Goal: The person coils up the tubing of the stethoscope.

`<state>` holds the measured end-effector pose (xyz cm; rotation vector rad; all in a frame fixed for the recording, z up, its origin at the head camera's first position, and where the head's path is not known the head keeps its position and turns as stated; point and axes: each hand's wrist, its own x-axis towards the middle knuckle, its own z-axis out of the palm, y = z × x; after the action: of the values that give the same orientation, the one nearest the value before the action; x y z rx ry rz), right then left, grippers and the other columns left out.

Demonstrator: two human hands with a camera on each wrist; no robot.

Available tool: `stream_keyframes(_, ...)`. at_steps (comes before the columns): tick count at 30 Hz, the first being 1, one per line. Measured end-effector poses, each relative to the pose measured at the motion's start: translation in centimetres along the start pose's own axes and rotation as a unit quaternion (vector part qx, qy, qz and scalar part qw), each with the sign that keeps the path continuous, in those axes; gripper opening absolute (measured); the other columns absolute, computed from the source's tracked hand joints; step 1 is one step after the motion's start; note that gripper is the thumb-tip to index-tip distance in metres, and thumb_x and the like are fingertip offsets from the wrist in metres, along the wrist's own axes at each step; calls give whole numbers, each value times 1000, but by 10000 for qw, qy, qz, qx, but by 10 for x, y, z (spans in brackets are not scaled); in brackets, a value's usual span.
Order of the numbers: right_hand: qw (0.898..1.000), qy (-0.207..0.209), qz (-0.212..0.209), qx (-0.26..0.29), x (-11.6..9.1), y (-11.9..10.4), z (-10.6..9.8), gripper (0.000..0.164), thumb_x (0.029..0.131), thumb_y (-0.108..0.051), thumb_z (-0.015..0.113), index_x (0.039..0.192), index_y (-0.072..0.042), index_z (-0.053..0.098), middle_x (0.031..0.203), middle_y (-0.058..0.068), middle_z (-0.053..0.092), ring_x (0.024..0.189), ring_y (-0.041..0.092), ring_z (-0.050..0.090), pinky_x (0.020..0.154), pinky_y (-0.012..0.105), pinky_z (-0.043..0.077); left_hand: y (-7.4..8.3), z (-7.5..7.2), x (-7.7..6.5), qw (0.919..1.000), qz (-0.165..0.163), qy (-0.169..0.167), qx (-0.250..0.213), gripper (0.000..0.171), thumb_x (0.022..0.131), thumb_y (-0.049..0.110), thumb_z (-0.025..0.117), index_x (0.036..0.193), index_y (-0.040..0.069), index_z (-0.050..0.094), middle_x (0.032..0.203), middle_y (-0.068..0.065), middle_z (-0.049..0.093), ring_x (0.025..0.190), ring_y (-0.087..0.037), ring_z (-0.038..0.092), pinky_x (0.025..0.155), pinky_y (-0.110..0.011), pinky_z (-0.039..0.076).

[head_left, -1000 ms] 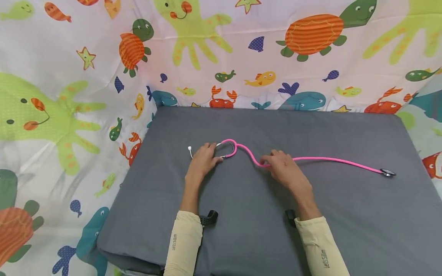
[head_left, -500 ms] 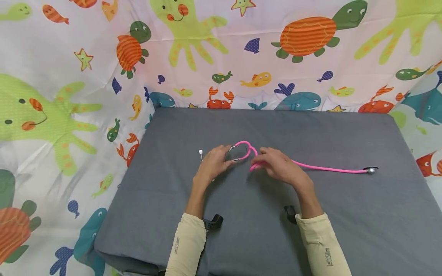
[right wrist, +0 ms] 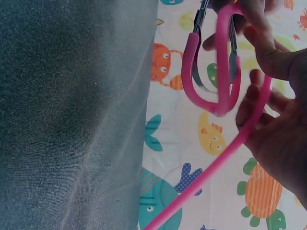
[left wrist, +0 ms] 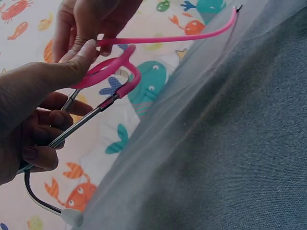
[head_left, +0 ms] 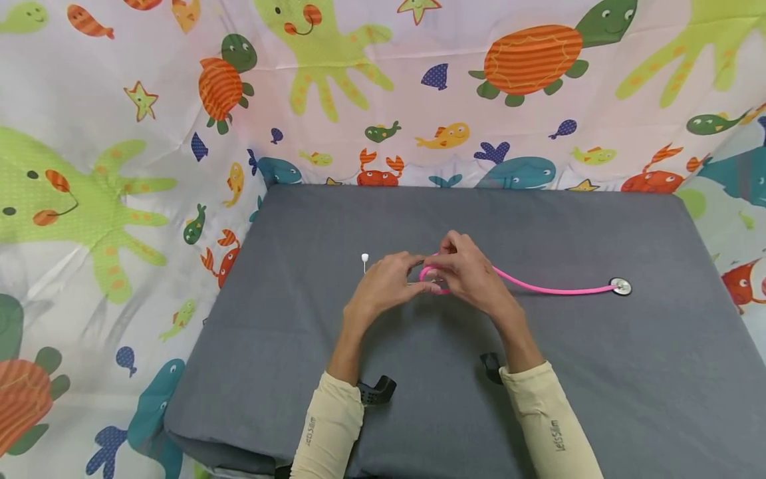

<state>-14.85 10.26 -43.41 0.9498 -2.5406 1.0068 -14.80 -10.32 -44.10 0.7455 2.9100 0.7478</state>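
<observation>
A pink stethoscope [head_left: 556, 291] spans both hands over the grey padded surface. My left hand [head_left: 385, 283] grips its metal ear tubes [left wrist: 76, 127], the thumb lying against the pink tubing near the fork. One white ear tip [left wrist: 72, 217] hangs below that hand in the left wrist view. My right hand [head_left: 469, 273] meets the left fingertips and pinches the tubing, which is doubled back toward the ear tubes in a loop [right wrist: 222, 57]. From the right hand the tubing runs rightward to the round chest piece [head_left: 621, 286]. Fingers hide part of the fork in the head view.
The grey padded surface [head_left: 299, 346] reaches out on both sides of the hands. A curtain [head_left: 341, 153] printed with sea animals stands along its back and left. Dark straps [head_left: 377, 391] sit at both wrists, below cream sleeves [head_left: 329, 426].
My hands have come together, the right moving left with the tubing and folding it toward the ear tubes. The chest piece has slid left and turned its flat face up.
</observation>
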Motion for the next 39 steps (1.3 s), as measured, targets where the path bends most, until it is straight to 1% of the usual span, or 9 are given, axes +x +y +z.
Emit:
stream_keyframes(5,9993,359,91,4,-1,-1,0,16,83,-8,85,99,-6,84,91,10,51,89,24,43,76,34,35,2,2,0,9997,231,17,-94,42,95,44,76,124,14,74,78,-2,55,69,-11,47,62,-23,35)
stream_keyframes(11,9977,551,389,106,-4,-1,-1,21,82,-6,87,102,-5,83,94,12,56,92,27,49,76,36,40,4,1,-1,9985,395,-104,-371,36,95,40,77,115,10,75,78,-7,59,70,-12,48,63,-22,36)
stream_keyframes(15,9967,579,535,173,-5,1,-1,22,81,-5,88,103,-5,83,92,12,59,87,26,51,72,34,42,5,0,-2,9968,524,-237,-554,30,95,35,77,106,8,73,75,-5,52,68,-12,46,63,-21,35)
stream_keyframes(19,9953,537,706,381,-7,6,-4,25,80,-8,89,103,-4,81,89,10,64,78,21,56,68,27,46,3,0,-3,9949,534,-315,-800,31,95,31,79,114,8,71,74,0,48,67,-10,44,61,-20,34)
stream_keyframes(23,9929,331,857,761,-9,9,-10,29,82,-11,89,108,-4,78,96,10,71,80,18,61,70,21,52,1,-1,-4,9907,592,-360,-1174,49,94,28,80,136,8,62,75,1,50,65,-9,44,60,-20,36)
stream_keyframes(26,9892,155,1007,1054,-12,13,-14,28,87,-13,85,113,-6,77,101,9,74,83,18,62,72,19,54,-1,-2,-4,9875,682,-339,-1377,59,94,26,80,144,10,53,76,1,51,63,-8,44,60,-20,37)
stream_keyframes(30,9827,47,1258,1358,-20,17,-20,20,100,-18,72,117,-8,76,102,8,74,86,19,62,75,19,53,-3,-6,-4,9815,898,-261,-1673,59,93,22,81,142,9,51,76,1,52,62,-8,44,59,-20,36)
stream_keyframes(34,9765,73,1532,1517,-27,23,-25,24,108,-21,57,118,-7,75,102,10,75,90,22,67,82,14,54,-5,-10,-7,9735,1028,-42,-2042,59,91,18,82,141,9,52,76,-1,53,63,-9,45,59,-20,38)
stream_keyframes(39,9734,36,1788,1434,-36,27,-24,23,105,-16,63,122,-4,72,102,12,75,89,25,68,81,12,53,-7,-14,-8,9641,1051,527,-2381,63,89,15,83,144,12,52,79,-4,57,65,-13,48,60,-21,42)
